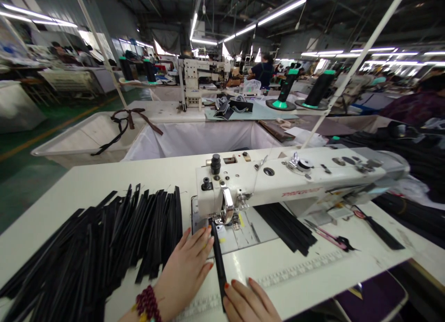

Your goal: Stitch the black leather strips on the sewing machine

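Observation:
A narrow black strip [218,257] runs from under the presser foot of a white sewing machine [243,178] toward me. My left hand [189,271] lies flat left of the strip, fingers stretched out and fingertips touching it close to the presser foot. Nearer to me, my right hand [248,303] has its fingers on the strip's near end, and its thumb is hidden. A big pile of black strips [114,247] lies left of my left hand. More black strips [287,229] rest under the machine's arm.
Pink-handled snips [330,238] and a dark-handled tool [378,229] lie on the right of the table. A printed ruler scale [302,269] crosses its front. Behind stand a cloth-lined bin [194,136], another sewing machine [194,80] and thread cones [288,87]. A person [263,71] is farther back.

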The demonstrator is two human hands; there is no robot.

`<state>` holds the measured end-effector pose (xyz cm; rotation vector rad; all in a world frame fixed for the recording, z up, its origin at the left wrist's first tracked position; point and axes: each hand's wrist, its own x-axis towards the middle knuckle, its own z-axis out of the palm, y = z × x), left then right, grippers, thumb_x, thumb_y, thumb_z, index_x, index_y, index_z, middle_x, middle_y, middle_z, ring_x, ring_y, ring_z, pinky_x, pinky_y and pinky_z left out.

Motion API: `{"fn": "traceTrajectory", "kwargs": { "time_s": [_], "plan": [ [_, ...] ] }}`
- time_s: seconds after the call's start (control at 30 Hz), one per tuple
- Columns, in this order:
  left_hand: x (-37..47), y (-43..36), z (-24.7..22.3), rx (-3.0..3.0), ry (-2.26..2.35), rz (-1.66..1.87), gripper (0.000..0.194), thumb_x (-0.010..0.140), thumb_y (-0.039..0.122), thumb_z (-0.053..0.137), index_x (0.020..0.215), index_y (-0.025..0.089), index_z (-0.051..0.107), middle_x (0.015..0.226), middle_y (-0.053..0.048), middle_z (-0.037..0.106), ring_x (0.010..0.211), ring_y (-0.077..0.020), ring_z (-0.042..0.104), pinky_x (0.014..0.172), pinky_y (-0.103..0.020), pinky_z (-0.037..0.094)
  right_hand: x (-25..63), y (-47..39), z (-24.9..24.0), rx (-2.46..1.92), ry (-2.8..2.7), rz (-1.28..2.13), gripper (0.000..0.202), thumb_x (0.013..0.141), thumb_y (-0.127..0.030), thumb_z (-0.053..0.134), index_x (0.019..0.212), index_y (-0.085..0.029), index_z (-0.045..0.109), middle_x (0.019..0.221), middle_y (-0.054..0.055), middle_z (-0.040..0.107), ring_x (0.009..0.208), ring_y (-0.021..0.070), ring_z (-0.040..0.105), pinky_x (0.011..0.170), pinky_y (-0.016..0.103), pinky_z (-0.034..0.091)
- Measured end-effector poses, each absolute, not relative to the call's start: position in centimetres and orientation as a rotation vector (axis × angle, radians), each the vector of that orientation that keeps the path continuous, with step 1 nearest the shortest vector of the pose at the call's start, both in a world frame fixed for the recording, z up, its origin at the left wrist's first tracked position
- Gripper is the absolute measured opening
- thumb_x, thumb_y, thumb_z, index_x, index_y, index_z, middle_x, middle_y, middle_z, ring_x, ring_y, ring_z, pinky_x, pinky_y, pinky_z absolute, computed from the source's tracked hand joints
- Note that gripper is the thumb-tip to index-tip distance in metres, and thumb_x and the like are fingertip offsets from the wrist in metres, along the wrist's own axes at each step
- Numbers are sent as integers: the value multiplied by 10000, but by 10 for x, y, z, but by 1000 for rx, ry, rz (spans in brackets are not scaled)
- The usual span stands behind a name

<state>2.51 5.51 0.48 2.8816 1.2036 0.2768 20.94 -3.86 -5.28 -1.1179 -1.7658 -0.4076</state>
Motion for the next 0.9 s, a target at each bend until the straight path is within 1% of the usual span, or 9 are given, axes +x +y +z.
{"fn": "traceTrajectory", "kwargs": {
  "time_s": [0.07, 0.13, 0.2, 0.27, 0.3, 0.37, 0.57, 0.8, 0.9],
  "plan": [
    [25, 55, 5, 2888, 1200, 293, 438, 951, 304, 532, 1377, 202, 553, 1468, -101, 537, 1349, -264, 492, 1126, -471, 398, 208, -42, -62, -1148, -1749, -407, 334, 1024, -141, 412, 843, -236, 676, 847, -22, 761, 785, 134, 729, 1157, 347, 346],
    [25, 57, 5, 2887, 1203, 292, 438, 950, 306, 533, 1373, 194, 555, 1456, -104, 549, 1349, -268, 492, 1120, -472, 403, 210, -40, -64, -1130, -1784, -396, 344, 1036, -162, 392, 859, -231, 679, 869, -16, 762, 806, 142, 726, 1166, 367, 334],
    [26, 60, 5, 2883, 1219, 268, 440, 949, 306, 532, 1370, 183, 558, 1442, -114, 561, 1340, -274, 500, 1114, -477, 409, 214, -35, -58, -1091, -1833, -381, 417, 1070, -225, 314, 882, -211, 686, 896, 5, 763, 847, 158, 718, 1182, 390, 304],
    [26, 65, 6, 2878, 1239, 229, 436, 951, 307, 523, 1364, 173, 565, 1428, -124, 573, 1328, -280, 513, 1110, -484, 411, 219, -28, -47, -1047, -1896, -366, 497, 1092, -326, 256, 899, -194, 695, 910, 17, 762, 873, 169, 707, 1201, 398, 261],
    [27, 68, 6, 2878, 1244, 213, 432, 952, 306, 517, 1359, 170, 570, 1419, -128, 580, 1322, -282, 520, 1107, -487, 413, 222, -25, -40, -1033, -1923, -358, 521, 1094, -374, 249, 904, -190, 698, 909, 19, 762, 877, 171, 701, 1209, 397, 241],
    [27, 73, 8, 2876, 1250, 188, 428, 954, 301, 510, 1352, 161, 577, 1402, -134, 594, 1314, -290, 527, 1103, -496, 413, 224, -18, -29, -1019, -1970, -342, 518, 1089, -418, 275, 917, -184, 704, 913, 18, 761, 886, 170, 688, 1222, 387, 205],
    [29, 82, 10, 2896, 1273, 153, 386, 951, 293, 512, 1292, 143, 614, 1321, -136, 652, 1270, -302, 563, 1081, -492, 432, 225, -7, -14, -1033, -2046, -282, 405, 1061, -407, 394, 962, -164, 702, 959, 34, 753, 946, 188, 656, 1235, 389, 141],
    [29, 82, 5, 2892, 1259, 202, 388, 945, 286, 507, 1286, 128, 601, 1325, -153, 641, 1274, -310, 558, 1086, -506, 428, 227, 4, -7, -1095, -2134, -204, 250, 1000, -354, 535, 1041, -162, 689, 1062, 41, 738, 1007, 193, 637, 1239, 381, 93],
    [29, 82, 4, 2882, 1271, 187, 389, 937, 271, 512, 1285, 121, 599, 1331, -159, 635, 1277, -315, 553, 1082, -516, 430, 226, 10, -4, -1126, -2160, -174, 203, 985, -310, 565, 1068, -162, 676, 1081, 42, 728, 1034, 185, 631, 1238, 377, 103]
  ]
}}
